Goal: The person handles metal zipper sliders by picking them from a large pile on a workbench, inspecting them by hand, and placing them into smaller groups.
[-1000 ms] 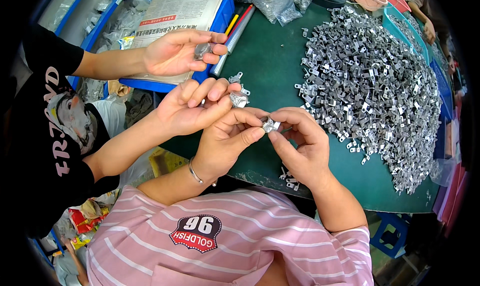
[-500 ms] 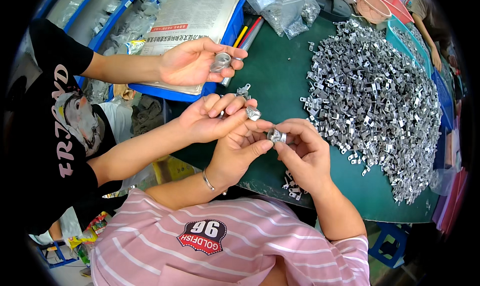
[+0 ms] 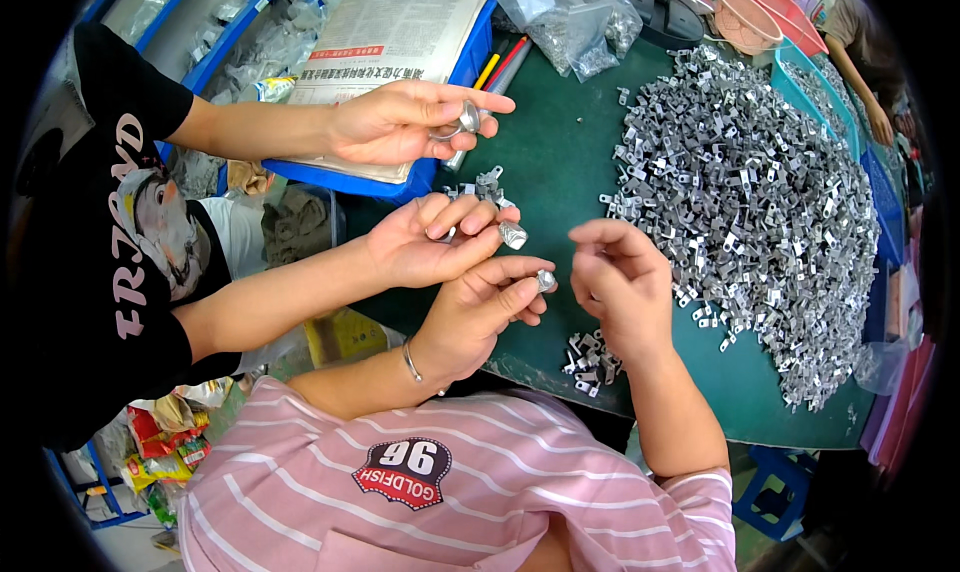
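Table edge (image 3: 525, 368) lies near left hand (image 3: 478, 310) pinching metal piece (image 3: 545, 281), right hand (image 3: 632, 284) apart, loose

Below the left grip (image 3: 484, 310), white numerals and lettering on a pink shirt (image 3: 480, 497)'s badge (image 3: 404, 472); leftward, pale lettering on a black shirt (image 3: 100, 302); up-left, headlines on a newspaper (image 3: 400, 27).

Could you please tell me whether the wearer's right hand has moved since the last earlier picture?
Yes; judged against the pile of metal parts, the right hand has moved slightly right and up, toward it.
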